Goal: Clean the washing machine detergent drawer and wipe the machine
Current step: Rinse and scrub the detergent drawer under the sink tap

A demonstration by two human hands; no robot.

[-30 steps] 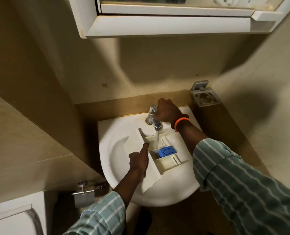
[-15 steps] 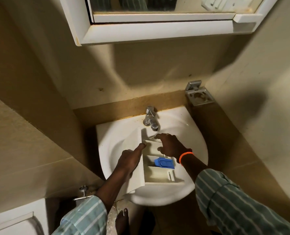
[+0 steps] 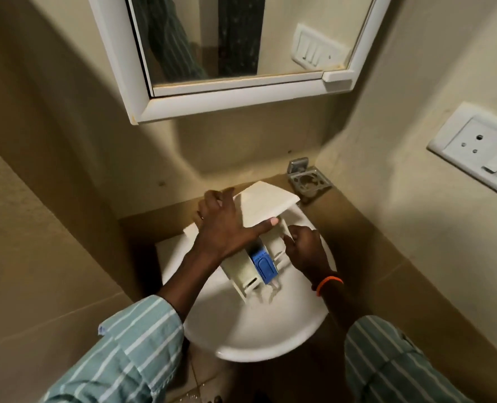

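Over the sink [image 3: 259, 338], left hand [image 3: 227, 225] spread gripping the detergent drawer [image 3: 259, 210], right hand [image 3: 305, 248] curled inside it

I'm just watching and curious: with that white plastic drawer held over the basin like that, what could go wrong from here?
1. The white plastic detergent drawer is held tilted above the white ceramic basin; wet, it might slip from the left hand and knock the basin.
2. The blue plastic insert could come loose while the right hand works inside.
3. Water spots on the floor tiles may be slippery.
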